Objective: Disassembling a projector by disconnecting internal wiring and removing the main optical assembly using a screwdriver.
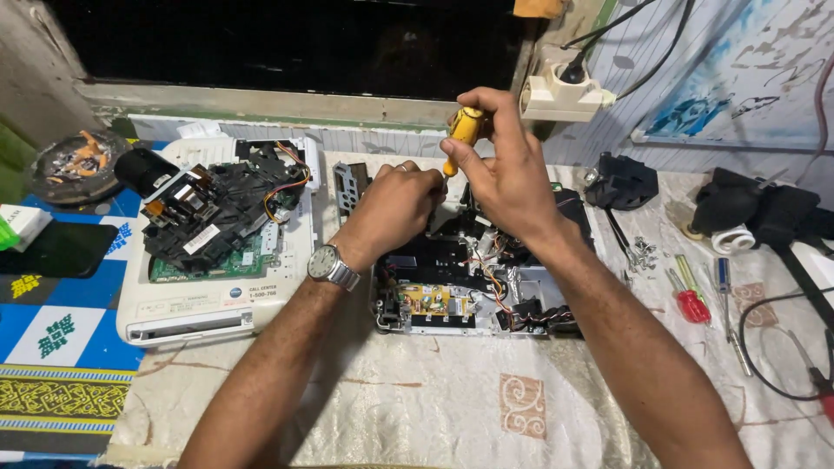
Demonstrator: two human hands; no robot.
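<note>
My right hand (504, 169) grips a yellow-handled screwdriver (461, 132), held upright with its tip pointing down into an opened electronic device (473, 287). The device shows a yellow circuit board, coloured wires and black plastic parts. My left hand (395, 204), with a metal wristwatch, rests on the device's top left and its fingers close around the screwdriver's shaft near the tip.
A second opened white device (213, 252) with a green board lies to the left. Loose screwdrivers (695, 295), screws (643, 252), black parts (618, 181) and cables (782, 347) are scattered on the right of the cloth. A wall socket (565, 91) sits behind, an ashtray (74, 165) at far left.
</note>
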